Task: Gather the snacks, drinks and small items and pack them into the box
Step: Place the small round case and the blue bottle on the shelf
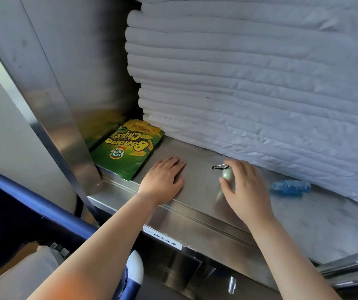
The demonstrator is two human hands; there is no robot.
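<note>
A green bag of banana chips (128, 150) lies flat at the left end of a steel shelf (197, 154), against the shelf's side wall. My left hand (164, 178) rests palm down on the shelf just right of the bag, fingers spread, holding nothing. My right hand (241, 187) is closed around a small pale green oval item (227, 177) with a black carabiner clip (219, 167) at its top. A small blue translucent item (290, 186) lies on the shelf to the right of that hand. No box is in view.
A tall stack of folded white linens (249, 83) fills the back of the shelf. A steel upright (65, 126) bounds the left side. A white label (162, 238) sits on the shelf's front edge. A blue bar (33, 204) runs below left.
</note>
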